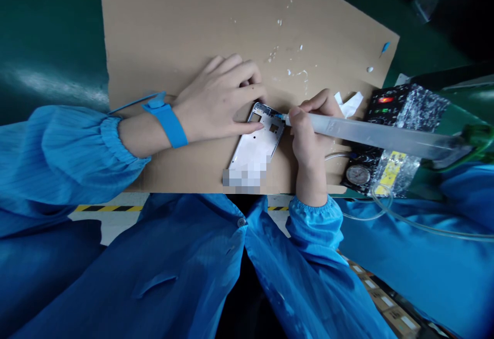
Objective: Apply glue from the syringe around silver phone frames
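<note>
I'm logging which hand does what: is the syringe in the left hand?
No, the right hand holds the translucent syringe, while the left hand touches the silvery frame.

Cardboard sheet [185, 20] on green tabletop [50, 30]; white crumbs [279, 22] scattered on it, blue bit [385, 47] near its right corner. Yellow-black floor tape [110, 208], cartons [394, 317] lower right.

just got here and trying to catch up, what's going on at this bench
A person is working on a flat silver phone-shaped metal frame lying on a brown cardboard sheet. The left hand has its thumb on the frame. The right hand grips a long translucent plastic syringe, its blue tip at the frame's far end; whether it touches is unclear. To the right sits a speckled black-and-white box with a round dial gauge.
</note>
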A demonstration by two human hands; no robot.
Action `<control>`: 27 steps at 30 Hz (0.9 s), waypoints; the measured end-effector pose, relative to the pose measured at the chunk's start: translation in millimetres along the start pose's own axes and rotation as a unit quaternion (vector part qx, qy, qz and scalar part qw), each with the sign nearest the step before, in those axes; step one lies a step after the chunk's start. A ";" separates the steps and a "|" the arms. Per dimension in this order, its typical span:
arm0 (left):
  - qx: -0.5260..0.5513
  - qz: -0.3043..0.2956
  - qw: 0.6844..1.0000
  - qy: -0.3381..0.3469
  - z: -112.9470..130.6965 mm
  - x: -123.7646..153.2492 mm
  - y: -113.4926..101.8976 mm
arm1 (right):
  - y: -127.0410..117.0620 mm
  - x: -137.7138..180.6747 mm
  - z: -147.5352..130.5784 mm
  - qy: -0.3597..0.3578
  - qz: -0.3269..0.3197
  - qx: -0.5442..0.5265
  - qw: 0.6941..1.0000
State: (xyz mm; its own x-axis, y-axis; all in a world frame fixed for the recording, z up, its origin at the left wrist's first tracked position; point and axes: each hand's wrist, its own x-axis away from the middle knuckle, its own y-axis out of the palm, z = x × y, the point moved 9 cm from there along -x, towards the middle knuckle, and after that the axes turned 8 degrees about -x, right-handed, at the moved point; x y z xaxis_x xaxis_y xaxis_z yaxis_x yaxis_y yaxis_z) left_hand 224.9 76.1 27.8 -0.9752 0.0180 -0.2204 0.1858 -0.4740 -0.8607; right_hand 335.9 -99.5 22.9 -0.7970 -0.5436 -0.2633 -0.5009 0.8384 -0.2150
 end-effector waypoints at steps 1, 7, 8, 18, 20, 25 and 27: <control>0.002 0.001 1.000 0.001 0.5 0.0 -0.8 | 0.1 -0.3 -0.5 -0.001 0.000 0.002 1.000; -0.006 -0.037 0.999 -0.010 -0.5 -1.0 2.5 | 0.8 -2.5 -3.3 -0.018 -0.002 0.009 1.000; -0.007 -0.038 0.999 -0.009 -0.5 -1.0 3.1 | 0.7 -2.7 -2.6 -0.016 -0.002 0.009 1.000; 0.004 -0.030 1.000 -0.005 0.7 0.6 0.2 | 1.3 -1.5 -0.2 -0.018 -0.006 0.007 1.000; 0.000 -0.031 0.999 -0.009 0.3 0.0 0.3 | 1.2 -1.9 -0.5 -0.018 -0.005 0.014 1.000; 0.021 -0.001 1.000 -0.002 1.1 -0.3 -2.4 | 1.8 -3.1 -3.2 -0.032 -0.006 -0.006 0.999; 0.023 0.005 1.000 0.001 1.4 0.1 -3.2 | 1.7 -2.9 -2.9 -0.033 -0.006 -0.006 0.999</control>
State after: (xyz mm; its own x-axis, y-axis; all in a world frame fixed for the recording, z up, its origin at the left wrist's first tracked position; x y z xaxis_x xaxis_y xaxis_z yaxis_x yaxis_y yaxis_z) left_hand 224.0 76.4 31.2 -0.9728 0.0151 -0.2310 0.1905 -0.5143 -0.8362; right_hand 336.4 -96.4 26.0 -0.7670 -0.5546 -0.3228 -0.5148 0.8321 -0.2063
